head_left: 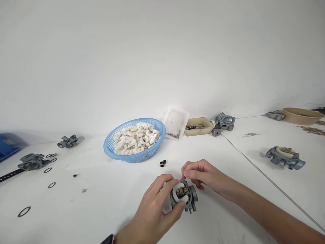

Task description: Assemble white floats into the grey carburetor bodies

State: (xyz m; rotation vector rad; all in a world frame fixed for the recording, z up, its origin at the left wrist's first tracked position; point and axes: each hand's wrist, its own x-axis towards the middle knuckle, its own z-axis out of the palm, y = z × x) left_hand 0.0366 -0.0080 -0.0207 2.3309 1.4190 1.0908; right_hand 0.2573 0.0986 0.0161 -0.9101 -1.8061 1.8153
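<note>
On the white table in front of me lies a grey metal carburetor (193, 194), its float chamber side facing up. A white C-shaped float (175, 194) sits inside it, around brass jets. My left hand (158, 203) is wrapped round the carburetor's left side, thumb at the near edge and fingers at the far edge. Close to the carburetor's far edge, my right hand (199, 173) has thumb and forefinger pinched together. Whatever may be between those fingertips is too small or hidden to make out.
Behind my hands stands a blue basket (108, 149) of white floats. Beside it are a clear tray (175, 118) with pins and a cream tray (200, 132). Other carburetors (285, 157) lie right and left. Black rings (24, 211) are scattered left; a rod (269, 179) crosses the right side.
</note>
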